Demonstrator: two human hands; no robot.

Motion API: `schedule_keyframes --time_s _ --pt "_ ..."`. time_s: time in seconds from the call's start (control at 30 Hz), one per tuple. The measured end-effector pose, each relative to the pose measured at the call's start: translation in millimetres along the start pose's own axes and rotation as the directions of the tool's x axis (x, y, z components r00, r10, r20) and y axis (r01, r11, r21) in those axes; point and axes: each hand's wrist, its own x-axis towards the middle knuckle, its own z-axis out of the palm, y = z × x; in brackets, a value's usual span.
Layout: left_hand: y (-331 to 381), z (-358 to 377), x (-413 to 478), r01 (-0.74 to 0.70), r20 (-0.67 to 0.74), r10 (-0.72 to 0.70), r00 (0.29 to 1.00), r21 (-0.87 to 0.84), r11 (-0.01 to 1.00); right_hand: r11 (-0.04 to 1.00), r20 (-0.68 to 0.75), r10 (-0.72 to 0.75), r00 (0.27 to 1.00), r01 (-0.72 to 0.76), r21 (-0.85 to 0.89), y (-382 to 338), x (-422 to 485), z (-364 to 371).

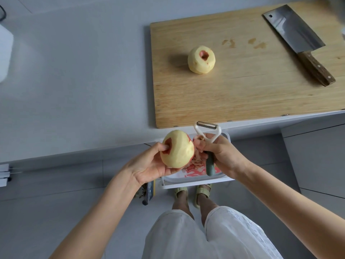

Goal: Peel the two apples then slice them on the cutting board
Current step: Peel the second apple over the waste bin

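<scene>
My left hand [149,163] holds a mostly peeled apple [178,149] below the counter edge; red skin remains around its stem end and along its right side. My right hand [222,154] grips a Y-shaped peeler [208,135] with a white head and green handle, its blade pointing up, just right of that apple. A second apple [201,59], peeled but for red skin in its stem hollow, stands on the wooden cutting board [242,94]. A cleaver [296,42] with a wooden handle lies at the board's far right.
A white bin [194,181] with red peelings sits on the floor under my hands. The grey countertop [74,81] stretches left of the board. A white object [5,53] sits at the far left edge. My legs and sandalled feet are below.
</scene>
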Motion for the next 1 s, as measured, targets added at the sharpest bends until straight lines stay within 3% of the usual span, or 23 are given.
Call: schedule_keyframes --time_s 0.13,0.17,0.3,0.37,0.47,0.57,0.67,0.8,0.87,0.9,0.93,0.97,1.0 --pt "0 -1 -1 -0.016 -0.054 0.016 0.998 -0.01 1.0 0.874 -0.132 0.033 0.991 -0.093 -0.477 -1 -1 -7" --pt "1 -2 -1 -0.023 -0.087 0.023 0.996 -0.004 1.0 0.871 -0.129 0.03 0.991 -0.089 -0.483 -3 -1 -8" --pt "2 1 -1 -0.046 -0.106 0.053 0.993 0.067 0.997 0.986 0.015 0.046 0.999 -0.043 -0.162 -12 -9 -4" --pt "1 6 0 -0.056 -0.104 0.063 0.993 0.072 0.996 0.995 0.073 0.02 0.997 -0.013 -0.098 -10 -12 6" --pt "0 12 0 -0.076 -0.075 0.076 0.994 0.009 0.997 0.975 -0.035 -0.068 0.997 0.059 -0.215 -4 -16 24" --pt "-1 17 -3 -0.123 -0.03 0.134 0.99 0.245 0.962 0.949 -0.099 -0.144 0.985 0.109 -0.297 1 -21 34" --pt "-4 21 -6 -0.153 -0.073 0.207 0.976 0.452 0.879 0.954 -0.058 -0.135 0.989 0.114 -0.278 3 -21 35" --pt "-5 22 -8 -0.174 -0.132 0.285 0.949 0.536 0.826 0.988 0.086 -0.039 0.996 0.051 -0.143 -5 -20 23" --pt "-4 22 -9 -0.161 -0.143 0.308 0.941 0.611 0.775 0.958 0.056 -0.048 0.997 0.062 -0.279 -15 -19 17" --pt "-3 22 -9 -0.144 -0.155 0.316 0.936 0.65 0.746 0.864 0.011 -0.14 0.99 0.128 -0.488 -19 -18 15" --pt "-2 22 -9 -0.121 -0.173 0.321 0.931 0.684 0.719 0.672 -0.005 -0.294 0.956 0.203 -0.712 -21 -16 13" --pt "-2 21 -8 -0.1 -0.185 0.324 0.928 0.714 0.693 0.404 0.057 -0.47 0.881 0.273 -0.873 -24 -12 13" --pt "-1 22 -8 -0.086 -0.183 0.323 0.929 0.74 0.667 0.15 0.193 -0.606 0.771 0.349 -0.925 -29 -9 13"
